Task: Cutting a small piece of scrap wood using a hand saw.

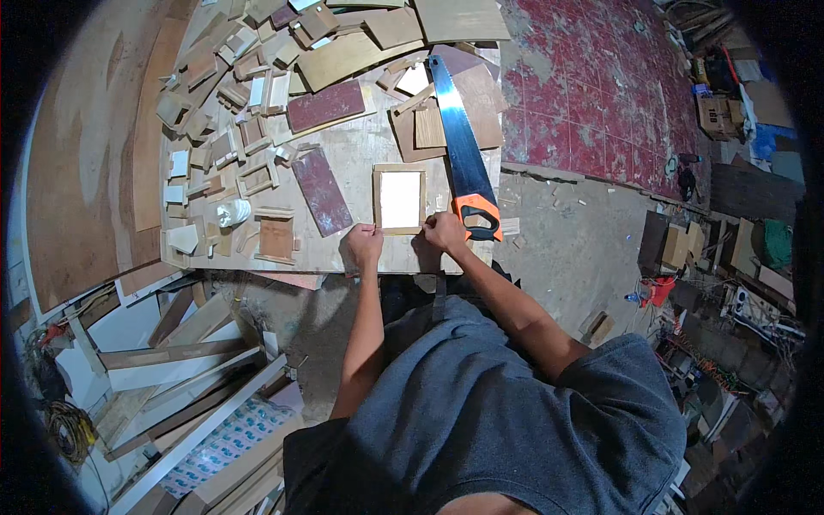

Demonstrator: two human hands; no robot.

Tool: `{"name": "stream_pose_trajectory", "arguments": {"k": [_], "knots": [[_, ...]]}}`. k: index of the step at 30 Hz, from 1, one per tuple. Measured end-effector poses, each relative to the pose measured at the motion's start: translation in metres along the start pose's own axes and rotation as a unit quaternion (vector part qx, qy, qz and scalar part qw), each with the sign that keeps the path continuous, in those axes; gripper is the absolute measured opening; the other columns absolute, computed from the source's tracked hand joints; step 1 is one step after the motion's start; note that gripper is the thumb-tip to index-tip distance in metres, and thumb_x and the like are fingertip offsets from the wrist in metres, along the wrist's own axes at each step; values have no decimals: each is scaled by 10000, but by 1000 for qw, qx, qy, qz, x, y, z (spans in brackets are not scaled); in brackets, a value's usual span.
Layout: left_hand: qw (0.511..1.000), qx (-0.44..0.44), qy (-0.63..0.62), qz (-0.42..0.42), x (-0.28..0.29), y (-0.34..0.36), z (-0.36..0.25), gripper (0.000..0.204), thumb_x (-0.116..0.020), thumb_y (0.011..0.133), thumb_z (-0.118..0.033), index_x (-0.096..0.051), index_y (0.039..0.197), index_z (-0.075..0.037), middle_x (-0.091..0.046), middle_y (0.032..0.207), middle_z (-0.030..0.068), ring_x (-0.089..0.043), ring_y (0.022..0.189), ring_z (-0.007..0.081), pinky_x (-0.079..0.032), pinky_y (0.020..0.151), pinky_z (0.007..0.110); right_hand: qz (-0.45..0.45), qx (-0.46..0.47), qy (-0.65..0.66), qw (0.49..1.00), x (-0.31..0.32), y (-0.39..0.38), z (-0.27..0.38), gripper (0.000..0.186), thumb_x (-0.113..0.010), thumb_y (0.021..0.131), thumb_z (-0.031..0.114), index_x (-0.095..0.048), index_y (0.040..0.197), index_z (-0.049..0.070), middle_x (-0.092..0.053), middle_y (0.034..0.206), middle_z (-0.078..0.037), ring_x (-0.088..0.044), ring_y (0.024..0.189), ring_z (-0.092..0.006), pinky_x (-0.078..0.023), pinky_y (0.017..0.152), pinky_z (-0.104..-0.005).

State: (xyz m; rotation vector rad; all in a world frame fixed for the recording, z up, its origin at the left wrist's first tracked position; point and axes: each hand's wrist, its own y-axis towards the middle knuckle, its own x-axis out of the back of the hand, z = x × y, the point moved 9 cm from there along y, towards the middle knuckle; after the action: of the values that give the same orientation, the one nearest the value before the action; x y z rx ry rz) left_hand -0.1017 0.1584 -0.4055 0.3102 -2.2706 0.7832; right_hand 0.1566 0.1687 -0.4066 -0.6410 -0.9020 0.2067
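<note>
A small light-wood frame (376,196) with a white panel (400,197) inside lies flat on the plywood table, near its front edge. My left hand (366,242) has its fingers closed at the frame's lower left corner. At the lower right corner my right hand (445,230) grips the frame with curled fingers; the fingertips are small in view. Just right of them lies a handsaw with a steel blade (463,142) and orange-and-black handle. A reddish board (320,187) rests at an angle left of the frame.
Wooden offcuts and small assemblies (253,132) crowd the plywood table's (343,137) left and back, with a white plastic container (232,213). A large board (81,154) stands at left. Scrap boards (172,360) lie lower left. Cables, cartons (717,118) and tools line the floor at right.
</note>
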Motion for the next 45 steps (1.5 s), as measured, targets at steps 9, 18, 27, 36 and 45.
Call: {"name": "stream_pose_trajectory", "arguments": {"k": [9,18,27,36,45], "knots": [[999,26,25,-30,5,-9,-6,185,-805,721,-154,-715,850,-57,-745,820,106,-724,768,231,-562,717,342,-24,0,-5,1000,-1,-1,3,246,-739,747,302,-797,902,120,-739,890,-170,-718,842,-333,-574,790,-437],[993,17,92,-71,6,-12,-16,221,-816,685,-178,-698,832,-61,-720,796,133,-709,775,302,-553,729,400,-7,-8,-13,1000,-1,4,-5,257,-765,746,321,-800,898,117,-744,886,-154,-722,825,-326,-575,781,-423],[996,17,47,-74,9,-13,-18,319,-822,635,-186,-705,911,-76,-727,887,171,-704,870,343,-549,784,412,5,24,47,999,26,6,-40,242,-723,733,285,-786,833,74,-729,823,-184,-724,788,-333,-575,770,-410],[996,-5,-7,-86,30,-1,36,273,-758,738,-102,-697,995,-36,-735,844,144,-720,783,251,-560,682,366,70,130,128,981,36,-39,-80,349,-614,881,326,-721,766,15,-691,741,-200,-700,732,-329,-539,696,-434],[982,73,-173,-8,-1,-38,149,160,-628,827,-18,-725,954,-8,-731,828,110,-698,740,220,-551,648,351,38,-9,50,998,49,-64,-110,542,-603,892,544,-728,842,19,-705,859,-215,-693,870,-371,-524,771,-479]]}}
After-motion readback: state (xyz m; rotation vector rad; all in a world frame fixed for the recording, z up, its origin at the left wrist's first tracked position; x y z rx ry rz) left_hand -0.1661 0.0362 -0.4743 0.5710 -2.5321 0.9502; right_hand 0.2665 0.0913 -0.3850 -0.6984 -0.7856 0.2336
